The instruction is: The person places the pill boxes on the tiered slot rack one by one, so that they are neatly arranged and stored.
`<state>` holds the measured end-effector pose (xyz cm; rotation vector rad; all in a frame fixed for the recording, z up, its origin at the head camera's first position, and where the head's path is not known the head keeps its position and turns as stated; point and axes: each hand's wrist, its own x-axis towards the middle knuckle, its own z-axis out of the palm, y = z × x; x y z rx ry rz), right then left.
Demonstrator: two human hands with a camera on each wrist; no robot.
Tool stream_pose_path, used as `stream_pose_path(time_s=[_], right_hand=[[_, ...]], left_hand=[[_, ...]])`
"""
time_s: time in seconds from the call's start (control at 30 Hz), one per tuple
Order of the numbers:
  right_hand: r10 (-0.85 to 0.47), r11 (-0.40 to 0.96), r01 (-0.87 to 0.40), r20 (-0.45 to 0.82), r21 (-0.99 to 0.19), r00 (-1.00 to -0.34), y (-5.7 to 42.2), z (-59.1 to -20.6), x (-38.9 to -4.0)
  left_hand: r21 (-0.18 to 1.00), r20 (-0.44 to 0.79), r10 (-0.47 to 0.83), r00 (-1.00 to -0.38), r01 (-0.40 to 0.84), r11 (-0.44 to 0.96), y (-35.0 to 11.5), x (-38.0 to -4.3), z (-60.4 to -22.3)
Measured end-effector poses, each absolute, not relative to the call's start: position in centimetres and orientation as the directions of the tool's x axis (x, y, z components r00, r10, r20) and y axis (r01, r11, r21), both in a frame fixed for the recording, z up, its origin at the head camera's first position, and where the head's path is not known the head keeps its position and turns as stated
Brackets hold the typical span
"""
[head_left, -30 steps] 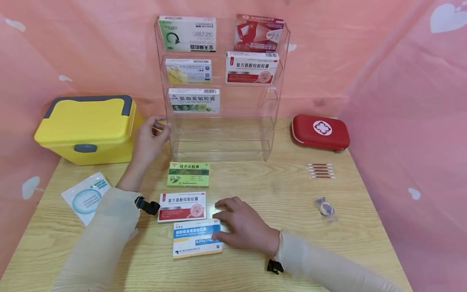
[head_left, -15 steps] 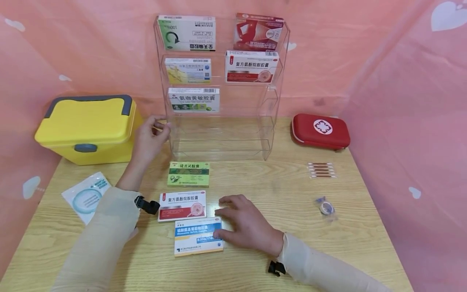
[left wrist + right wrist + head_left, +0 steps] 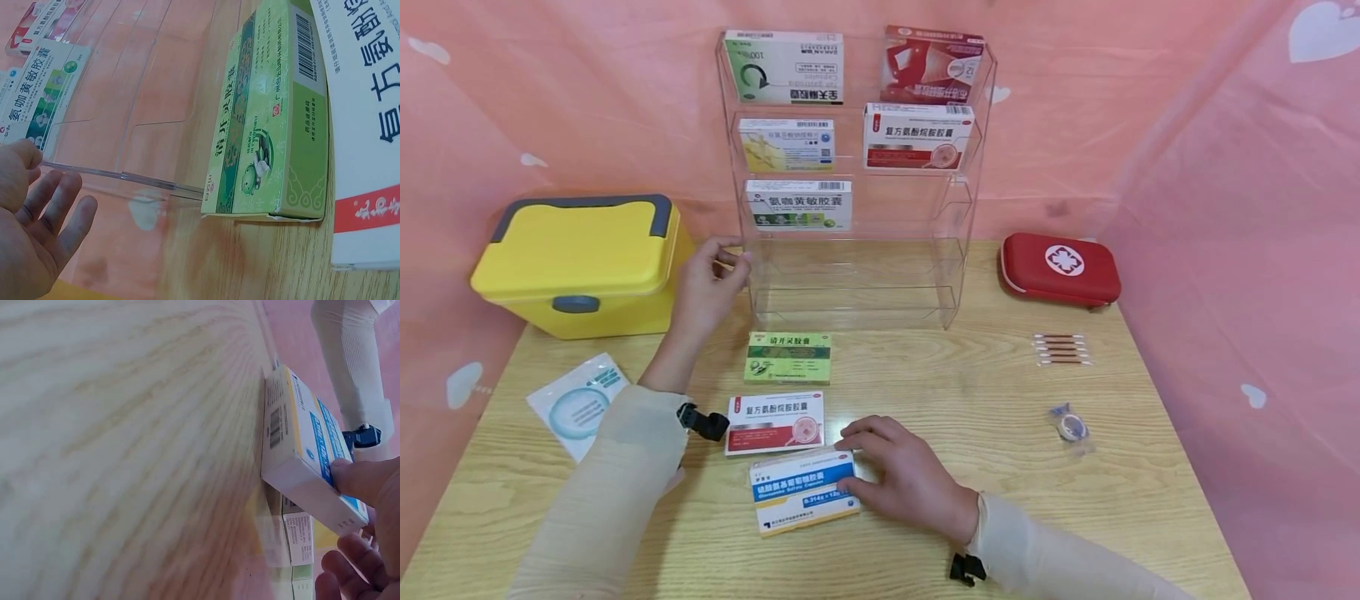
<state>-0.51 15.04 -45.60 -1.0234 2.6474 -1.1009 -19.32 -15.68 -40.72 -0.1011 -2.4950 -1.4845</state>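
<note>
At its right end, a white medicine box with blue and yellow bands (image 3: 801, 493) is pinched by my right hand (image 3: 906, 477), thumb on the front and fingers at the back edge. In the right wrist view the box (image 3: 300, 440) tilts, its far edge lifted. My left hand (image 3: 709, 283) pinches the left side edge of a clear display rack (image 3: 857, 298), thumb against index finger, as the left wrist view shows. A red-and-white medicine box (image 3: 773, 423) and a green medicine box (image 3: 787, 358) lie flat between the rack and the held box.
Several medicine boxes, such as a green-and-white one (image 3: 797, 206), stand on the rack's upper tiers. A yellow case (image 3: 576, 258) and a flat packet (image 3: 578, 404) are left. At right lie a red pouch (image 3: 1060, 271), cotton swabs (image 3: 1062, 350) and a tape roll (image 3: 1070, 427).
The blue-and-white box, flat before, now tilts with its far edge raised in my right hand, whose fingers have come down behind it. My left hand has stayed at the rack.
</note>
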Motion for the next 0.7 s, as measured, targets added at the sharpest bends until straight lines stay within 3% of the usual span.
stream_pose_path(time_s=[0.17, 0.4, 0.57, 0.7], right_hand=[[-0.653, 0.388, -0.596, 0.246, -0.703, -0.716, 15.3, -45.6, 0.0], [-0.712, 0.128, -0.773, 0.485, -0.622, -0.508, 15.9, -45.9, 0.5], [-0.650, 0.069, -0.827, 0.603, -0.558, -0.461, 16.4, -45.6, -1.1], [-0.535, 0.088, -0.846, 0.691, -0.526, -0.486, 17.8, -42.7, -5.7]], left_hand=[[0.858, 0.236, -0.055, -0.970, 0.182, 0.481, -15.7, -19.3, -40.6], [0.858, 0.218, -0.059, -0.974, 0.162, 0.488, -15.7, -19.2, -40.5], [0.857, 0.213, -0.053, -0.976, 0.160, 0.489, -15.7, -19.2, -40.5], [0.860, 0.209, -0.053, -0.977, 0.157, 0.485, -15.8, -19.2, -40.5]])
